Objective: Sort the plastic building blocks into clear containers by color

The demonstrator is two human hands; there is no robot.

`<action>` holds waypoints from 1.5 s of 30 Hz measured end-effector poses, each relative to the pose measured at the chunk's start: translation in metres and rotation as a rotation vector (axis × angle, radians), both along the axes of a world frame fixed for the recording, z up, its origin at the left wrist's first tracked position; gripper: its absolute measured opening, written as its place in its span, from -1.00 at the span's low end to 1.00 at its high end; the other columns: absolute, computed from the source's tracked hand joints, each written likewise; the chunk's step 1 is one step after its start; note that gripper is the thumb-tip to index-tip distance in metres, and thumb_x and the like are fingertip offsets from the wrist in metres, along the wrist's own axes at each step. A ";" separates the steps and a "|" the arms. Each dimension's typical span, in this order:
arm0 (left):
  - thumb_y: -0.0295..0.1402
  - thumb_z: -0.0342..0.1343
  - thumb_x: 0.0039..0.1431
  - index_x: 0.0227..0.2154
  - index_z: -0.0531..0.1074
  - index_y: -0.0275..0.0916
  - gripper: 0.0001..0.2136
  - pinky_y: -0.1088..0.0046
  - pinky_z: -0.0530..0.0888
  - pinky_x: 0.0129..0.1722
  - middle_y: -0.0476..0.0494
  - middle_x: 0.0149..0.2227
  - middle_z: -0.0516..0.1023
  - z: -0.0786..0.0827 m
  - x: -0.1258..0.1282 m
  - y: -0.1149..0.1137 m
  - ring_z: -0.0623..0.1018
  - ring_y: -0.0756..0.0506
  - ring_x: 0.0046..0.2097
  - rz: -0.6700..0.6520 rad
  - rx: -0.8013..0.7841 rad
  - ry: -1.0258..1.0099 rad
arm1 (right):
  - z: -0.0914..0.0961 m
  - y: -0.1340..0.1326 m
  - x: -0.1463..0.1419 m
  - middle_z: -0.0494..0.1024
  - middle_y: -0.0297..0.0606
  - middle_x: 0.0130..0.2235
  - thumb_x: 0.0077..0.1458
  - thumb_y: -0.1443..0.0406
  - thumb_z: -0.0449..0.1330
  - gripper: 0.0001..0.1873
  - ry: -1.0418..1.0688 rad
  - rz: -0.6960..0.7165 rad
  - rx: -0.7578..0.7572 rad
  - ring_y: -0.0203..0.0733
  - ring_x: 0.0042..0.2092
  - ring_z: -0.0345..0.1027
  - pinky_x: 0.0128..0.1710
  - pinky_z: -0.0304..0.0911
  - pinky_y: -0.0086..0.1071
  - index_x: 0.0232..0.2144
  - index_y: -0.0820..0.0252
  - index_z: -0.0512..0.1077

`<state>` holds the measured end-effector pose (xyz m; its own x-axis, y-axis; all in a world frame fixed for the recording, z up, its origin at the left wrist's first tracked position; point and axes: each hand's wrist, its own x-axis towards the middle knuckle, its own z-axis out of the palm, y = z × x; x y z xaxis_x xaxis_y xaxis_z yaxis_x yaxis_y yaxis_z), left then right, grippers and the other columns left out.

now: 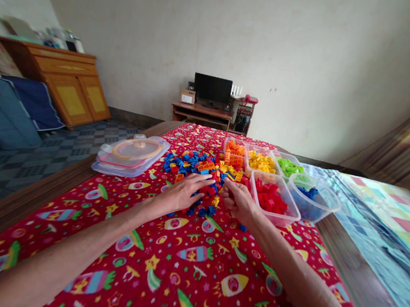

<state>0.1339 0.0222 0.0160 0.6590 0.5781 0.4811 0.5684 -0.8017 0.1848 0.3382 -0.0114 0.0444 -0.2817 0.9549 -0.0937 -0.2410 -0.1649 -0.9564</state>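
Note:
A loose pile of toy building bricks (191, 160), mostly blue with orange, yellow and red ones, lies on the red patterned cloth. Over the pile's near side rests my left hand (187, 190), its fingers stretched out and apart, touching bricks. My right hand (238, 199) is at the pile's right edge with its fingers curled in; whatever they may hold is hidden. Just beyond it stands a clear tub of red bricks (268, 196). Behind are tubs of orange bricks (235, 148), yellow bricks (262, 162) and green bricks (289, 166). Blue bricks (308, 192) sit in a rounder tub at the right.
Stacked clear plastic lids (133, 154) lie on the table's left side. A bed with a pale blue cover (373, 256) adjoins the table on the right. Past the far edge, a monitor (212, 90) stands on a desk. A wooden cabinet (72, 88) is at the left.

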 end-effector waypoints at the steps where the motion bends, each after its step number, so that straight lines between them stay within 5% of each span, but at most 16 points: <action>1: -0.44 0.00 0.24 0.13 0.31 -0.20 -0.61 0.14 0.30 0.19 -0.25 0.19 0.36 -0.004 0.000 0.001 0.36 -0.17 0.19 -0.014 0.010 0.026 | -0.001 0.001 0.001 0.17 -0.54 -0.66 0.03 0.01 0.20 -0.58 -0.092 -0.050 0.070 -0.50 -0.69 -0.16 -0.70 -0.24 -0.55 -0.58 0.17 0.21; 5: -0.45 0.06 0.22 0.07 0.37 -0.17 -0.65 0.22 0.36 0.11 -0.18 0.06 0.49 -0.011 0.000 0.004 0.44 -0.13 0.08 -0.050 0.027 0.054 | -0.011 0.002 0.002 0.33 -0.39 -0.60 0.17 0.17 0.06 -0.74 -0.661 -0.245 0.462 -0.34 -0.56 0.18 -0.54 0.00 -0.47 -0.46 0.18 0.38; 8: -0.42 0.11 0.21 -0.03 0.45 -0.20 -0.74 0.30 0.42 -0.01 -0.16 -0.10 0.57 -0.010 0.000 0.005 0.48 -0.13 -0.03 -0.046 0.022 0.056 | -0.016 -0.002 0.002 0.53 -0.19 -0.43 0.21 0.28 0.00 -0.77 -1.142 -0.204 0.677 -0.21 -0.38 0.38 -0.41 0.08 -0.41 -0.33 0.20 0.45; 12: -0.48 0.17 0.13 -0.15 0.51 -0.23 -0.79 0.33 0.44 -0.08 -0.15 -0.20 0.57 -0.007 0.000 0.006 0.50 -0.12 -0.12 0.046 0.023 0.030 | -0.012 -0.010 0.006 0.58 -0.06 -0.30 0.23 0.32 -0.05 -0.72 -1.569 -0.051 0.712 -0.13 -0.29 0.44 -0.38 0.11 -0.39 -0.19 0.22 0.46; 17: -0.54 0.17 0.07 -0.21 0.54 -0.21 -0.79 0.38 0.46 -0.08 -0.15 -0.21 0.57 -0.002 0.003 0.004 0.53 -0.11 -0.12 0.072 -0.021 -0.067 | -0.002 -0.014 0.011 0.59 -0.07 -0.23 0.23 0.32 -0.03 -0.72 -1.698 0.078 0.727 -0.12 -0.22 0.46 -0.34 0.14 -0.39 -0.17 0.21 0.46; 21: -0.50 0.11 0.09 -0.21 0.54 -0.20 -0.78 0.38 0.46 -0.04 -0.15 -0.16 0.58 0.005 0.007 -0.001 0.55 -0.10 -0.12 0.065 -0.064 -0.174 | -0.003 -0.010 0.013 0.58 -0.10 -0.31 0.21 0.28 0.01 -0.75 -1.568 -0.017 0.732 -0.15 -0.28 0.44 -0.36 0.12 -0.41 -0.18 0.24 0.44; 24: -0.43 0.09 0.10 -0.22 0.55 -0.22 -0.79 0.37 0.46 -0.04 -0.16 -0.15 0.60 0.012 0.008 -0.004 0.57 -0.12 -0.12 0.076 -0.144 -0.258 | -0.002 -0.004 0.011 0.52 -0.15 -0.39 0.13 0.25 0.08 -0.80 -1.275 -0.183 0.651 -0.17 -0.31 0.39 -0.37 0.12 -0.42 -0.32 0.27 0.42; 30: -0.32 0.06 0.08 -0.36 0.56 -0.25 -0.80 0.41 0.48 -0.17 -0.12 -0.30 0.63 0.025 0.011 -0.009 0.58 -0.12 -0.24 0.113 -0.414 -0.453 | 0.002 -0.005 -0.009 0.37 -0.31 -0.55 0.15 0.19 -0.05 -0.74 -0.266 -0.020 -0.056 -0.36 -0.60 0.16 -0.66 -0.12 -0.53 -0.49 0.19 0.28; 33: -0.30 0.10 0.04 -0.44 0.53 -0.25 -0.84 0.42 0.47 -0.20 -0.12 -0.35 0.60 0.029 0.016 -0.015 0.56 -0.11 -0.26 0.107 -0.378 -0.540 | 0.000 -0.011 -0.019 0.41 -0.27 -0.55 0.15 0.10 0.01 -0.71 0.016 0.050 -0.225 -0.34 -0.57 0.21 -0.70 -0.19 -0.57 -0.42 0.20 0.31; 39: -0.27 0.19 0.00 -0.50 0.48 -0.24 -0.86 0.42 0.48 -0.24 -0.11 -0.36 0.54 0.032 0.025 -0.028 0.54 -0.10 -0.28 0.041 -0.367 -0.572 | -0.007 -0.014 -0.024 0.42 -0.33 -0.50 -0.09 0.11 0.30 -0.69 0.164 0.023 -0.132 -0.42 -0.55 0.21 -0.71 -0.16 -0.61 -0.42 0.22 0.37; 45: -0.21 0.08 0.11 -0.28 0.50 -0.26 -0.76 0.40 0.51 -0.27 -0.11 -0.35 0.60 0.035 0.020 -0.024 0.58 -0.10 -0.33 0.044 -0.533 -0.649 | -0.011 -0.007 -0.014 0.48 -0.33 -0.44 -0.21 0.20 0.33 -0.70 0.198 -0.043 -0.072 -0.45 -0.56 0.21 -0.70 -0.14 -0.60 -0.39 0.23 0.43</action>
